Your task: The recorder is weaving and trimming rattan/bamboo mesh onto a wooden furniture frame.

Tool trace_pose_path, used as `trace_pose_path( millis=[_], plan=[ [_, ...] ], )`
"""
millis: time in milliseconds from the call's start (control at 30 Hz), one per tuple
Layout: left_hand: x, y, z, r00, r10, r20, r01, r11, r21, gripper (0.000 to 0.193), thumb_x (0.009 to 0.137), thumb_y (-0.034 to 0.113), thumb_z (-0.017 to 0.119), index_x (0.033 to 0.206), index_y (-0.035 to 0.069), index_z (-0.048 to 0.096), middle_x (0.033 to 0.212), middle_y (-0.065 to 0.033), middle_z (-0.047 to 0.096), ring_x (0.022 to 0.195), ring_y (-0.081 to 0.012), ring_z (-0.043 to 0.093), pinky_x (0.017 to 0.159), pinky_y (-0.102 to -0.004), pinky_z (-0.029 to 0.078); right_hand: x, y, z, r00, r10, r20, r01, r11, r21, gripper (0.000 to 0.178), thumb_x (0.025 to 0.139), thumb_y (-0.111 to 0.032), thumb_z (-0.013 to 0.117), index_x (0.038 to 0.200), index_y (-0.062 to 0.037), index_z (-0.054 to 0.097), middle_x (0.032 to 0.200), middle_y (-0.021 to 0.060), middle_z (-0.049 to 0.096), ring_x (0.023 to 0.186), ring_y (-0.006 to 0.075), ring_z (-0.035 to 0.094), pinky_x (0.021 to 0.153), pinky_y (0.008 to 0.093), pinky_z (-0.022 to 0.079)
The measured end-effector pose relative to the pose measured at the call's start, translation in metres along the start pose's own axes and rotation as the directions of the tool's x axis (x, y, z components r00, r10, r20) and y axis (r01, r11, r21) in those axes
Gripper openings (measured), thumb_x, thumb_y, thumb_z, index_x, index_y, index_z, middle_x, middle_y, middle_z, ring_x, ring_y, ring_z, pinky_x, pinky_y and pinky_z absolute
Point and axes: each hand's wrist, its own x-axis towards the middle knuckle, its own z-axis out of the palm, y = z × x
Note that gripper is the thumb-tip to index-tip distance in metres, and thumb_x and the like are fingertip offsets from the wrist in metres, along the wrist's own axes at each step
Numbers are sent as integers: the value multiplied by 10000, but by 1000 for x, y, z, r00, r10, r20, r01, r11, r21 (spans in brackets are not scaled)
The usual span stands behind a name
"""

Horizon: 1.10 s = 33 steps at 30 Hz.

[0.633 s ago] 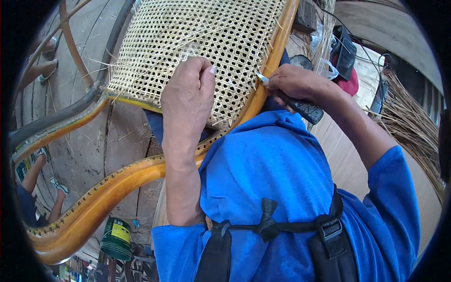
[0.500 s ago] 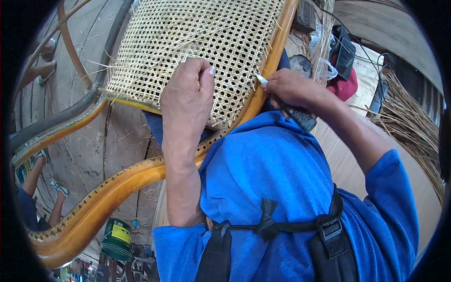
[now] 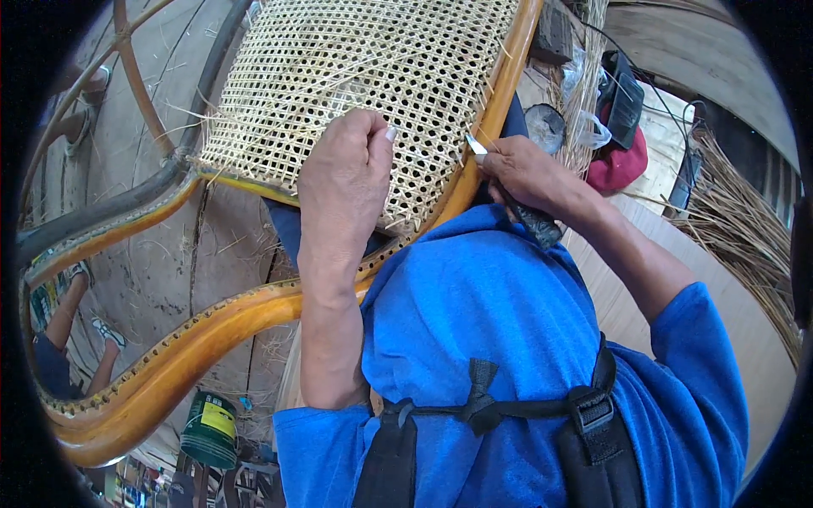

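Pale woven cane webbing [image 3: 339,51] stretches across a curved, varnished wooden frame [image 3: 501,89]. Over the near part of the weave, my left hand [image 3: 345,169] is closed, thumb pressed against the curled fingers; whatever it pinches is hidden. My right hand [image 3: 527,169] grips a knife [image 3: 476,146] at the right rail. Its short bright blade points toward the weave's edge, and the dark handle's end sticks out below my palm. Thin loose strands of cane lie across the webbing and poke out at its left edge.
Small holes line the frame's lower curved rail [image 3: 195,339]. A green bucket [image 3: 209,430] stands on the plank floor at lower left. Bundled cane strips [image 3: 745,229], a red cloth item [image 3: 620,165] and a dark block [image 3: 550,34] lie at right. Another person's leg [image 3: 66,313] shows at far left.
The frame and webbing sit slightly farther right and lower in view, along with my left hand. The knife's handle end has tilted a little nearer my body. Both hands stay closed.
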Motion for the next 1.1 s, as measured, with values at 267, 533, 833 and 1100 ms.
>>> trace_pose_path(
  millis=[267,533,833,1100],
  plan=[
    [3,3,20,989,134,56,-137,988,71,79,810,129,561,817,50,553,781,-127,583,754,-301,581,667,-405,467,-1,1,10,986,-94,-136,79,991,-108,335,950,-231,383,722,-3,473,520,42,503,392,141,495,390,292,409],
    [13,12,54,971,175,163,-194,975,107,139,804,163,579,892,57,599,841,-124,613,749,-299,605,688,-373,476,-2,16,18,923,-217,-318,214,976,-47,388,934,-274,401,735,37,517,572,184,548,545,323,580,547,421,452],
    [17,20,74,914,381,139,-400,903,155,107,796,154,581,834,59,611,808,-104,588,786,-284,587,675,-376,486,-12,28,3,957,-120,-266,216,905,367,299,943,-264,422,752,-43,486,568,24,512,419,118,494,392,250,385],
    [3,134,124,736,655,-174,-676,694,-247,20,756,92,548,765,76,554,749,-99,570,704,-279,607,549,-376,489,-6,171,-33,505,-230,-832,618,769,162,206,881,-198,527,1016,-53,584,773,62,594,754,188,590,649,314,481]
  ],
)
